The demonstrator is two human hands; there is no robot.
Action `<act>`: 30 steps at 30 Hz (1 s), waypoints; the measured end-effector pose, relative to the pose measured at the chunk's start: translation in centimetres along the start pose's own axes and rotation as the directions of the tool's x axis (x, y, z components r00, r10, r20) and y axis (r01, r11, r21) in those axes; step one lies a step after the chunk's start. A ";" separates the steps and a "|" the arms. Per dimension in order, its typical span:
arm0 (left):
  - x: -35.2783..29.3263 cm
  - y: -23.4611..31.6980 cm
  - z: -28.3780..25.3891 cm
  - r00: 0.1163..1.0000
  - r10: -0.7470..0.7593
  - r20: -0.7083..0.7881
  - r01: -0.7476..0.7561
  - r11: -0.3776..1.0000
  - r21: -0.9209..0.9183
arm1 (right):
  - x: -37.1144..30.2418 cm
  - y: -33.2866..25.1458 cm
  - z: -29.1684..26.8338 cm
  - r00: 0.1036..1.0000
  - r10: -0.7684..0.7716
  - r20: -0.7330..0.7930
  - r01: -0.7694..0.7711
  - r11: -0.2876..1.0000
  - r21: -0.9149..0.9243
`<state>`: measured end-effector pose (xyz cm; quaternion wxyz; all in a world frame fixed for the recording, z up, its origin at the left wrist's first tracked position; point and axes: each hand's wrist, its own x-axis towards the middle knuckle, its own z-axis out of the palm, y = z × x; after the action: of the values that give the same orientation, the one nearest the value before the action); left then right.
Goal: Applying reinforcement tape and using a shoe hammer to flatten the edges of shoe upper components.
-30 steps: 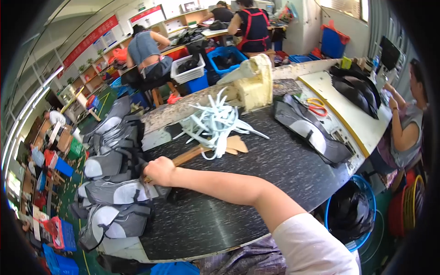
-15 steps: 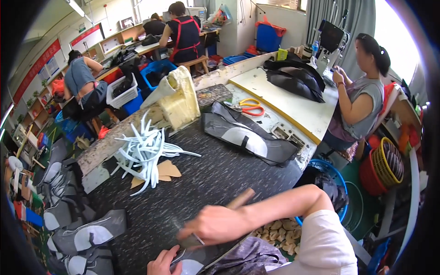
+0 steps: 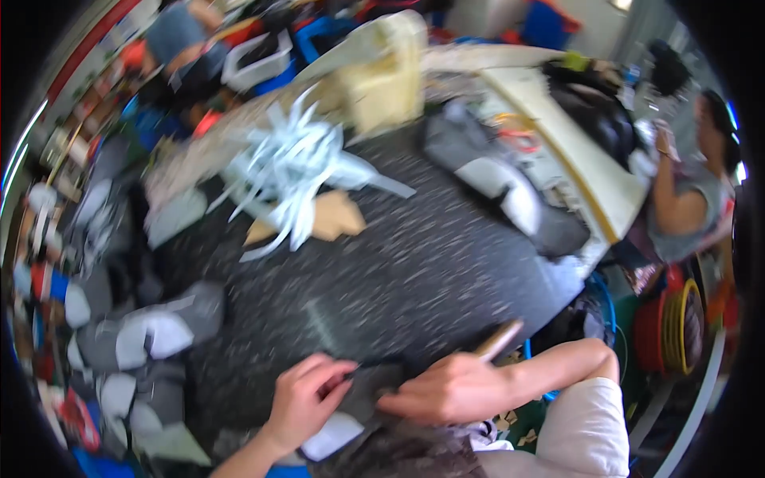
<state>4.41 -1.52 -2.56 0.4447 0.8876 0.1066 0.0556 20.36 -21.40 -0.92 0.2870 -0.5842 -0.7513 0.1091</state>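
Note:
At the near edge of the table, a grey piece with a pale rounded patch point(image 3: 333, 436) lies between my hands, looking like sheet material. My left hand point(image 3: 307, 398) is at its left side, fingers curled and thumb and forefinger pinching its dark upper edge; blur softens the fingertips. Close by, my right hand point(image 3: 450, 390) is wrapped round a wooden-handled tool point(image 3: 500, 340). The handle sticks out behind the hand, up and to the right, while the working end is hidden under the fingers, which are at the grey piece's right side.
Pale blue strips point(image 3: 291, 163) lie heaped over tan pieces point(image 3: 339, 215). Similar grey pieces point(image 3: 163, 331) are stacked at left, and another point(image 3: 510, 191) lies at the far right near orange-handled pliers point(image 3: 518, 135). A blue basket point(image 3: 610, 307) stands beside the table. A co-worker point(image 3: 689, 191) is at right.
The view has shifted, with the table contents sitting higher. My left hand has come up to the piece's upper edge, and my right hand with the tool has moved right, away from it.

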 end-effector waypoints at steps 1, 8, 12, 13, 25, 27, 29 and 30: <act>0.3 -0.3 0.3 0.999 0.049 -0.017 -0.049 0.998 0.032 | 0.0 0.1 -0.9 0.997 0.043 0.067 -0.041 0.998 -0.037; 0.0 -0.7 -0.6 0.989 0.141 -0.038 -0.131 0.973 0.192 | 1.9 1.8 -1.6 0.956 0.222 0.189 -0.243 0.965 0.098; -0.1 -2.0 0.0 0.976 0.207 -0.061 -0.194 0.967 0.167 | 2.1 1.4 -1.6 0.949 0.250 0.190 -0.273 0.956 0.104; -0.2 -2.0 0.0 0.977 0.205 -0.059 -0.194 0.968 0.157 | 2.2 1.5 -1.6 0.946 0.257 0.197 -0.281 0.954 0.104; -0.7 -1.0 -0.4 0.956 0.273 -0.105 -0.232 0.928 0.293 | 3.7 1.9 -1.9 0.938 0.283 0.201 -0.303 0.950 0.071; -1.2 -1.7 -0.4 0.948 0.313 -0.055 -0.289 0.923 0.254 | 3.6 1.9 -1.8 0.939 0.293 0.182 -0.311 0.947 0.078; -1.7 -1.7 -0.2 0.919 0.394 0.001 -0.373 0.870 0.321 | 3.7 1.9 -1.9 0.948 0.263 0.182 -0.278 0.958 0.067; -1.9 -1.4 -0.2 0.919 0.394 -0.002 -0.372 0.869 0.326 | 3.9 1.9 -1.9 0.949 0.257 0.181 -0.273 0.960 0.066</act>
<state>2.30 -1.03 -3.58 0.2713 0.9486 -0.0488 0.1552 22.38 -17.54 0.82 0.2306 -0.6548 -0.6821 0.2300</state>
